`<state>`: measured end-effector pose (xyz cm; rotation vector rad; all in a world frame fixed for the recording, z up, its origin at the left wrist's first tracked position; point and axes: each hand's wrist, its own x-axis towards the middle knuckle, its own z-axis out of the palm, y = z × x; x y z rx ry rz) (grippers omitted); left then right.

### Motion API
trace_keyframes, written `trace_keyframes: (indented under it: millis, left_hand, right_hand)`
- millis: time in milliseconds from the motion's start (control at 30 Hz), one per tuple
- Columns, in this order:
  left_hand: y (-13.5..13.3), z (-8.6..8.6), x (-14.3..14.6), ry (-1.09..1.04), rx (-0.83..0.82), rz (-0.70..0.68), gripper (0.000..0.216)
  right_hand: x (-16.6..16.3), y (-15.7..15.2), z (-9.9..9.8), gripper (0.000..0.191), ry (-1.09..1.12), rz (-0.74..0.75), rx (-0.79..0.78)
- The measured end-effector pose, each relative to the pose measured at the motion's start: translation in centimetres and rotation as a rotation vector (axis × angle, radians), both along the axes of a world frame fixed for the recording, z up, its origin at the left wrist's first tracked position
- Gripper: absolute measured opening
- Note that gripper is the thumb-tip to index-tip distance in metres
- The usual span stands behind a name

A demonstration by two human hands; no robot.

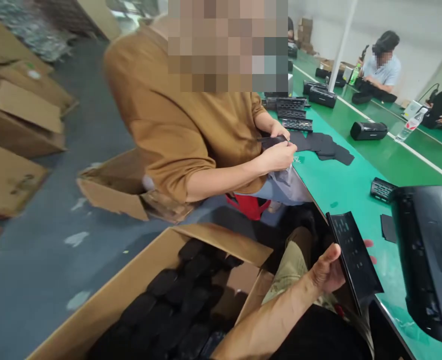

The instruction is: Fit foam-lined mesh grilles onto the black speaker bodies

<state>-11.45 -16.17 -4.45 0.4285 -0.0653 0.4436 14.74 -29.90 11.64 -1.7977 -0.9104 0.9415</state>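
Left hand (pixel 331 275) was gripping a glossy black plastic panel with little cutouts (pixel 358 255), thumb on the near left edge and fingertips poking out past the far right side. So yeah, the panel sat right in that grip, tilted, over the near edge of the long green-topped table (pixel 341 187). Just right of it was a big rounded shiny black plastic casing (pixel 419 260), also tilted. Couldn't make out the right hand, so can't tell you what it was up to.

Beyond the panel, a small black slotted plastic grille (pixel 382 190) lay on the tabletop, with a flat matte black sheet (pixel 388 227) near it. Farther off, more thin black sheets (pixel 324 146) overlapped in a loose spread. Next to those, a co-worker in a brown sweatshirt (pixel 183 115) had both hands together on a thin dark piece. Near left, an open brown cardboard box (pixel 224 241) held a bunch of rounded black pieces (pixel 179 290).
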Motion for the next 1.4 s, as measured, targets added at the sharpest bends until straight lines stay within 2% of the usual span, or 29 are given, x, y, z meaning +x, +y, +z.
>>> trace_keyframes:
  millis: [100,167,233,367,500,633,800,900,967,1067,1133,1200,1233,1333,1400]
  left_hand:
    - [-0.5,0.2,1.2,-0.008,-0.001,0.105,0.095]
    - [-0.8,0.8,1.9,-0.003,-0.013,0.198,0.089]
    - [-0.8,1.5,2.3,-0.010,-0.008,0.242,0.089]
    - [-0.6,2.6,2.4,-0.045,0.026,0.256,0.094]
    - [-0.5,3.3,2.3,-0.070,0.015,0.302,0.092]
    - [-0.3,3.9,2.1,-0.095,0.005,0.334,0.094]
    - [0.0,3.5,1.9,-0.098,-0.011,0.306,0.087]
    - [0.4,3.2,2.4,-0.090,-0.038,0.279,0.087]
    - [0.9,3.2,2.7,-0.062,-0.058,0.293,0.089]
    - [2.1,3.5,2.7,0.012,-0.102,0.406,0.092]
    - [3.0,3.8,2.4,0.055,-0.122,0.484,0.095]
    - [3.8,4.1,2.2,0.084,-0.123,0.526,0.098]
    - [4.0,4.2,2.3,0.096,-0.118,0.539,0.099]
    - [4.4,4.4,2.8,0.126,-0.080,0.559,0.100]
    - [4.7,4.5,3.0,0.147,-0.026,0.540,0.100]
  right_hand:
    - [-3.6,4.5,2.9,0.096,-0.320,0.117,-0.081]
    - [-5.6,6.5,3.7,0.097,-0.512,0.222,-0.092]
    - [-6.9,7.6,3.8,0.096,-0.593,0.306,-0.128]
    - [-7.6,8.4,3.1,0.097,-0.673,0.395,-0.147]
    - [-7.4,8.9,2.3,0.100,-0.722,0.428,-0.073]
    - [-7.6,9.2,1.7,0.101,-0.724,0.458,-0.099]
    - [-7.7,10.2,1.2,0.102,-0.695,0.459,-0.205]
    - [-7.1,11.4,1.5,0.105,-0.651,0.462,-0.207]
    - [-6.6,11.3,1.9,0.103,-0.644,0.459,-0.151]
    - [-6.5,8.9,1.4,0.097,-0.608,0.399,0.046]
    - [-7.3,6.5,-0.2,0.108,-0.600,0.307,0.216]
    - [-8.7,4.8,-2.8,0.125,-0.703,0.177,0.304]
    - [-9.5,4.5,-4.1,0.125,-0.754,0.117,0.363]
    - [-11.3,5.2,-6.7,0.104,-0.798,-0.030,0.518]
    - [-11.5,5.9,-6.8,0.092,-0.770,-0.050,0.555]
